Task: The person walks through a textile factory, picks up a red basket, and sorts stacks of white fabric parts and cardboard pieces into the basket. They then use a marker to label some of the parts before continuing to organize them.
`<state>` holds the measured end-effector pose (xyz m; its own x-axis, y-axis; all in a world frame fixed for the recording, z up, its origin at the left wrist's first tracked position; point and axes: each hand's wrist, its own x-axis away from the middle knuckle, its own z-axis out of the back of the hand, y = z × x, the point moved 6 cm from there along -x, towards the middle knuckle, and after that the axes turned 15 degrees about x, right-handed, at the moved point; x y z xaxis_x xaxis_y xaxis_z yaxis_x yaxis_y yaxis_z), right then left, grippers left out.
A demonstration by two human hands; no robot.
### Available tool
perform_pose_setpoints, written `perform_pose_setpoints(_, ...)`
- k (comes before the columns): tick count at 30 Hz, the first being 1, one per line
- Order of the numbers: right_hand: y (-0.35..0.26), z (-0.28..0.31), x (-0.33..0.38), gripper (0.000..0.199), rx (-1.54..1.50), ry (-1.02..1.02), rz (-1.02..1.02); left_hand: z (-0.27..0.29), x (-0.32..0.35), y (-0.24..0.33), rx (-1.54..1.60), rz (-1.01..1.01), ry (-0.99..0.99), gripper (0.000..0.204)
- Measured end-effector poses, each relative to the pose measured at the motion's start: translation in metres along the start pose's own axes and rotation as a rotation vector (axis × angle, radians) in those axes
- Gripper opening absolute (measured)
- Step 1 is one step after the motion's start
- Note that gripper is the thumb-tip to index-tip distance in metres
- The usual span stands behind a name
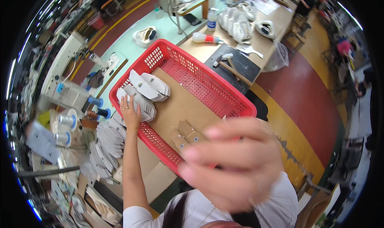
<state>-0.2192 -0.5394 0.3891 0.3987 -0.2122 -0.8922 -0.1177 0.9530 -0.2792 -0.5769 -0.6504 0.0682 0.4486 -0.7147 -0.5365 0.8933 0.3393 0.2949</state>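
Note:
My left hand (130, 112) rests with spread fingers on a stack of light grey shoe pieces (147, 108) at the left end of a red plastic basket (192, 60). Beside it in the basket stands another leaning stack of grey-white shoe pieces (150, 86). Large and blurred, my right hand (240, 164) is raised close to the camera above the basket's near right side. Its fingers are apart and bent, and I see nothing in them. Brown cardboard (180, 96) lines the basket, and small brown pieces (186, 136) lie on it, partly behind the right hand.
More grey shoe pieces (110, 136) are stacked left of the basket, near thread spools (66, 128) and a sewing machine (64, 76). Beyond the basket are a hammer (232, 70) on a black board (222, 56), a glue bottle (206, 38) and white shoes (236, 24).

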Motion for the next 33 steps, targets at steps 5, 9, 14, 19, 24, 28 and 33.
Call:
perform_pose_setpoints(5, 0.091, 0.061, -0.015, 0.020, 0.073, 0.079, 0.267, -0.024, -0.020, 0.024, -0.021, 0.133, 0.025, 0.055)
perform_pose_setpoints(9, 0.166, 0.029, -0.034, 0.014, -0.118, -0.090, 0.101, -0.003, 0.048, 0.019, -0.194, 0.476, 0.016, 0.070)
perform_pose_setpoints(14, 0.380, -0.093, -0.028, 0.017, -0.098, -0.118, -0.113, 0.004, 0.089, 0.062, -0.085, 0.854, 0.116, 0.083)
perform_pose_setpoints(19, 0.601, -0.203, -0.031, 0.019, 0.489, -0.243, -0.271, -0.006, 0.093, 0.060, -0.124, 0.950, 0.020, 0.088)
perform_pose_setpoints(24, 0.688, -0.243, -0.055, 0.018, 0.835, -0.307, -0.366, -0.012, 0.087, 0.063, -0.204, 1.016, -0.010, 0.085)
perform_pose_setpoints(28, 0.690, -0.270, -0.060, 0.022, 0.848, -0.428, -0.356, -0.003, 0.091, 0.071, -0.191, 1.238, -0.070, 0.085)
perform_pose_setpoints(33, 0.691, -0.276, -0.061, 0.021, 0.978, -0.415, -0.106, -0.009, 0.093, 0.065, -0.234, 1.089, -0.011, 0.086)
